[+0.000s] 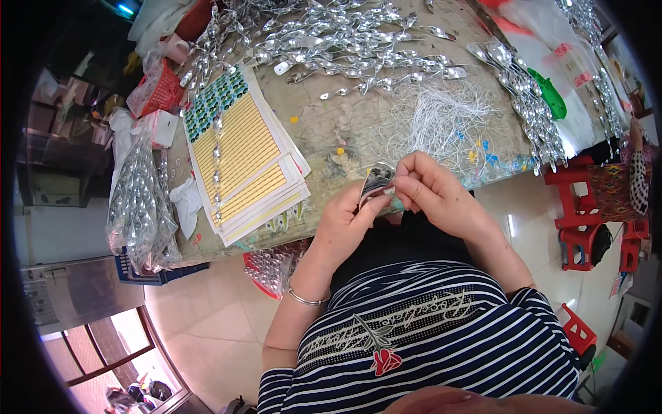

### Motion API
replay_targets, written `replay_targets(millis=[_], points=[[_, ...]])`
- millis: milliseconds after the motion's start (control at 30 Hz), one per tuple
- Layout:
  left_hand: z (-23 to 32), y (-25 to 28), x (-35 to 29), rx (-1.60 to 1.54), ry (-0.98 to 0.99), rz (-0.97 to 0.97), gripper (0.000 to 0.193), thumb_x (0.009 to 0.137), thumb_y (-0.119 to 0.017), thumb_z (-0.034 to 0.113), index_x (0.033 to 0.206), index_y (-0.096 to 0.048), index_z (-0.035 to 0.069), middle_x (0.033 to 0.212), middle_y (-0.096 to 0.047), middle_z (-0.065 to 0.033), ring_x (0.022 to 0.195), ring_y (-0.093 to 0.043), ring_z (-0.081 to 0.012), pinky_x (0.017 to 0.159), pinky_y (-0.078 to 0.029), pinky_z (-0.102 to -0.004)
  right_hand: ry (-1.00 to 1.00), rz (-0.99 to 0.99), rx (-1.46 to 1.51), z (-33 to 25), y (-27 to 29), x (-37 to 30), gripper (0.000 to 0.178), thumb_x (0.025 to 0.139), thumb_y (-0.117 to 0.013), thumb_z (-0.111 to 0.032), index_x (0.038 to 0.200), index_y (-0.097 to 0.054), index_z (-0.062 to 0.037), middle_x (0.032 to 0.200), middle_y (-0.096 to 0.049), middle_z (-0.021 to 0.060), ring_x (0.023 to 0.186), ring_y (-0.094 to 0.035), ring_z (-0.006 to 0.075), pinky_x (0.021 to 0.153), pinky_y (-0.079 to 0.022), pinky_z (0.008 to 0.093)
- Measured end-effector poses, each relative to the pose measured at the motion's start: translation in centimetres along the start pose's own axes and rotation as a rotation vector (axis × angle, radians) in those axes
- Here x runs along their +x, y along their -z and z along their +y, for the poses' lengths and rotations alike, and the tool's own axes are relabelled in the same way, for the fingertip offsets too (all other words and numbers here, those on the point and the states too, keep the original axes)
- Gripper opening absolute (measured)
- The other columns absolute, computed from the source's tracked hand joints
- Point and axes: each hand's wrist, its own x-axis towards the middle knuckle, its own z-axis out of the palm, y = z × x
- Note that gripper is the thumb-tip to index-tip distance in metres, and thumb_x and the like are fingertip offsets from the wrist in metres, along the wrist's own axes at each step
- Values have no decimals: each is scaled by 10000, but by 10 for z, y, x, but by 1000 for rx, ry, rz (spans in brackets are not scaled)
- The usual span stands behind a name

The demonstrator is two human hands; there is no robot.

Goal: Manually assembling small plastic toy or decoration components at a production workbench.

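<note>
Near the table's front edge, my left hand (347, 219) is closed round a shiny silver twisted piece (377, 181), its curved, mirror-like end sticking up between thumb and fingers. My right hand (431, 188) meets it from the other side, thumb and forefinger pinched together by the piece's edge. What lies in that pinch is too small and too covered to make out. Just beyond both hands, a loose tangle of white string (452, 117) spreads over the worn table (331, 148).
Heaps of silver twisted strips (345, 45) cover the far side; another bunch (527, 96) hangs over the right edge. Printed sticker sheets (241, 155) lie at left, beside a clear bag of silver pieces (141, 203). A red basket (162, 90) stands behind. Red stools (583, 245) are at right.
</note>
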Motion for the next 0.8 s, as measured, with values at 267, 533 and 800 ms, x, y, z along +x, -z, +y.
replay_targets(millis=[267, 533, 800], points=[[-8, -2, 6, 128, -190, -66, 145, 839, -636, 89, 961, -674, 19, 867, -622, -33, 778, -571, -119, 701, -455, -256, 110, 144, 137, 6, 18, 2, 138, 974, -470, -185, 909, -459, -64, 704, -455, -20, 614, -427, 55, 556, -358, 196], [-15, 0, 12, 117, -133, 3, 97, 835, -631, 66, 914, -667, 24, 842, -583, -17, 813, -548, -102, 727, -434, -249, 233, 253, 269, -2, 47, 0, 119, 981, -448, -170, 919, -453, -69, 676, -408, -23, 583, -356, 61, 556, -321, 214], [-16, 18, 7, -112, -82, 136, 112, 870, -603, 77, 953, -644, 14, 895, -594, -20, 746, -563, -80, 589, -424, -218, 323, 420, 380, -4, 84, -12, 124, 992, -432, -182, 976, -480, -69, 680, -362, -41, 600, -311, 56, 562, -303, 209]])
